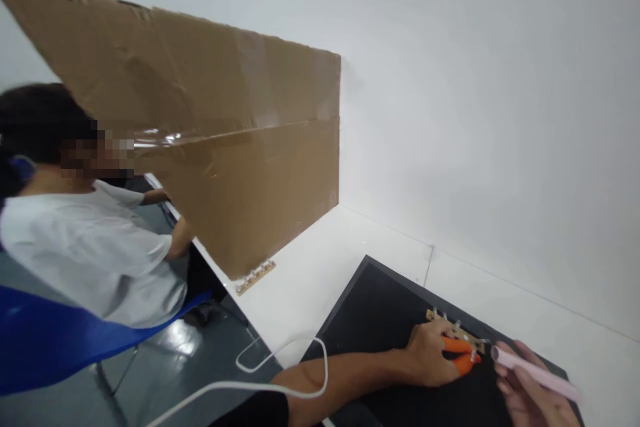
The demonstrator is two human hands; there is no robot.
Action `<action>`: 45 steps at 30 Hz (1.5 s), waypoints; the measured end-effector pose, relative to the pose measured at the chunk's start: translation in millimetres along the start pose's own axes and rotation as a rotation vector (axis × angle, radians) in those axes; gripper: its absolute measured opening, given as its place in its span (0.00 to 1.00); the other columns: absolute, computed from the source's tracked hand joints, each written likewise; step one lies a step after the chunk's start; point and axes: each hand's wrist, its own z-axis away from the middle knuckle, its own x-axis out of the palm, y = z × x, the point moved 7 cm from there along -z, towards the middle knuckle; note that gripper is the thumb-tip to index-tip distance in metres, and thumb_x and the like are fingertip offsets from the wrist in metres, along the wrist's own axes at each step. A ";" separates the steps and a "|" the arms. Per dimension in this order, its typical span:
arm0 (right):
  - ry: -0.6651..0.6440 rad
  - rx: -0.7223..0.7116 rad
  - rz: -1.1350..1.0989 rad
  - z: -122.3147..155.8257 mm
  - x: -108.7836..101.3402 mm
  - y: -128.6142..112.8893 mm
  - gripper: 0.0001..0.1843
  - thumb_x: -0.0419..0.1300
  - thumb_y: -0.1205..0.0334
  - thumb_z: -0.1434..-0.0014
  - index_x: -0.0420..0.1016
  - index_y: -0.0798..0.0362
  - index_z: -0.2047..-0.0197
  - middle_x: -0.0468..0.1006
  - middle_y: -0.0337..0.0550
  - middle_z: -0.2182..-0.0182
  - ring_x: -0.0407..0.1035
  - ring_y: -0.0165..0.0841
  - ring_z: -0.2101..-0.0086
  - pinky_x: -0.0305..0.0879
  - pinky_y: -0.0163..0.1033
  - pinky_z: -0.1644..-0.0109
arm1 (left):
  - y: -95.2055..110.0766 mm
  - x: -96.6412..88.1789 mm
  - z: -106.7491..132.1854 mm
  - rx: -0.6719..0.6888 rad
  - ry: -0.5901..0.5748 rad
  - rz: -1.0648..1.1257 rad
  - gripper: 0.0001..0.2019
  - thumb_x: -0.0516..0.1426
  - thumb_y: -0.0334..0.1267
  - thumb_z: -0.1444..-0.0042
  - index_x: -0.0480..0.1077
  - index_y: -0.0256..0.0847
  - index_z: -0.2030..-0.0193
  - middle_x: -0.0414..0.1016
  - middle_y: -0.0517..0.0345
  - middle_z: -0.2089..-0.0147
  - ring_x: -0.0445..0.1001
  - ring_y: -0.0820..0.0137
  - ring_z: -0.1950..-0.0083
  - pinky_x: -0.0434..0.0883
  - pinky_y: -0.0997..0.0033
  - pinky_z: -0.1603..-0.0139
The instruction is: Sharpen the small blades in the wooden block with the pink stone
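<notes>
At the lower right, my left hand (429,355) reaches over a black mat and is closed on a narrow wooden strip (431,314) that carries several small clear pegs. Two orange pieces (465,363), like finger covers, show at its fingertips around one peg near the strip's right end. My right hand (530,392) is wrapped round a pale pink cylinder (543,375), thick as a marker. The round end of this cylinder points left at the strip's end, a small gap apart. Blur hides any fine tip there.
The black mat (370,300) lies on a white table (300,267) against a white wall. A tall cardboard divider (260,180) stands at left, with another pegged strip (256,278) at its foot. A white cable (240,385) crosses before my forearm. Beyond sits a person (95,247) on a blue chair (55,340).
</notes>
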 end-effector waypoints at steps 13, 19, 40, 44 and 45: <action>-0.131 -0.032 -0.069 -25.2 14.1 15.9 0.36 0.80 0.61 0.60 0.77 0.47 0.46 0.82 0.44 0.59 0.76 0.30 0.71 0.75 0.29 0.71 | 14.6 -7.0 -5.9 -0.124 -0.104 0.056 0.10 0.62 0.38 0.41 0.83 0.42 0.56 0.84 0.55 0.62 0.80 0.67 0.62 0.77 0.72 0.55; -0.150 -0.032 -0.074 -12.9 24.3 11.8 0.35 0.79 0.63 0.58 0.76 0.46 0.46 0.82 0.44 0.59 0.76 0.30 0.71 0.76 0.31 0.67 | 12.8 -10.6 -7.7 -0.188 -0.104 0.080 0.10 0.59 0.35 0.40 0.83 0.39 0.57 0.84 0.55 0.64 0.79 0.68 0.67 0.77 0.73 0.60; -0.158 -0.147 -0.109 -17.6 29.7 7.7 0.22 0.76 0.59 0.50 0.78 0.49 0.52 0.82 0.45 0.56 0.73 0.26 0.70 0.74 0.30 0.71 | 19.9 -16.7 -13.2 -0.187 -0.041 0.128 0.09 0.61 0.32 0.41 0.83 0.40 0.57 0.85 0.56 0.61 0.80 0.70 0.65 0.77 0.75 0.62; -0.161 -0.164 -0.101 -16.8 31.5 5.7 0.22 0.75 0.60 0.49 0.77 0.49 0.52 0.82 0.45 0.56 0.72 0.27 0.70 0.73 0.30 0.72 | 18.1 -16.2 -12.9 -0.187 -0.027 0.132 0.10 0.61 0.32 0.42 0.83 0.39 0.56 0.83 0.56 0.65 0.76 0.72 0.70 0.74 0.77 0.68; -0.164 -0.166 -0.097 -16.5 32.2 5.3 0.23 0.76 0.61 0.50 0.76 0.48 0.52 0.82 0.44 0.57 0.72 0.27 0.70 0.73 0.31 0.72 | 17.7 -16.0 -12.9 -0.187 -0.024 0.132 0.10 0.61 0.32 0.42 0.83 0.39 0.56 0.83 0.56 0.66 0.75 0.73 0.71 0.73 0.77 0.70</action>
